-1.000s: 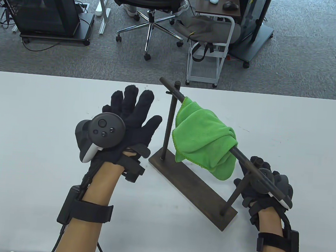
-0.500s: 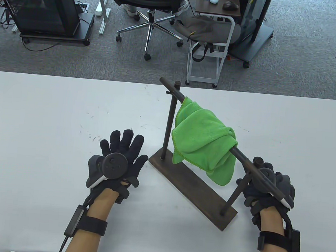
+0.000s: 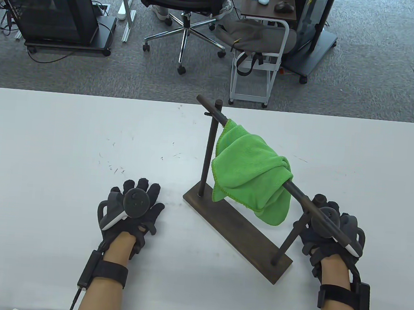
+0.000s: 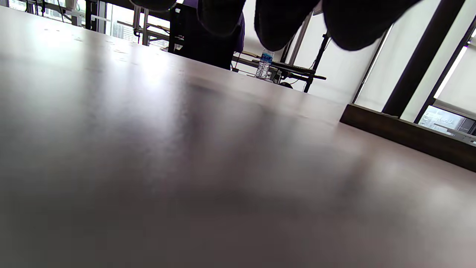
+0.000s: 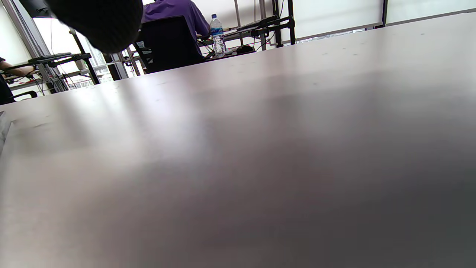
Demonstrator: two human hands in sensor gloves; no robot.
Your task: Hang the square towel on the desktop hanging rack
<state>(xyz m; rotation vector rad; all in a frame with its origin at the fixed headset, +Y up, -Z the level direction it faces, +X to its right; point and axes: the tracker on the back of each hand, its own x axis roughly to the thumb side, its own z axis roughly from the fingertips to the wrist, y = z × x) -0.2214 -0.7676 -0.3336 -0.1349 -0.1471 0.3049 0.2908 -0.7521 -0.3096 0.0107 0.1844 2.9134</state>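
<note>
From the table view, the green towel hangs bunched over the bar of the rack, which stands on the white desk. The left hand lies near the desk's front edge, left of the rack base, its grip spread flat with nothing in it. The right hand sits by the rack's near post, partly hidden behind the bar; whether its grip is open I cannot tell. In the left wrist view, fingertips hang just above the desk, rack base to the right. In the right wrist view, one fingertip shows above bare desk.
</note>
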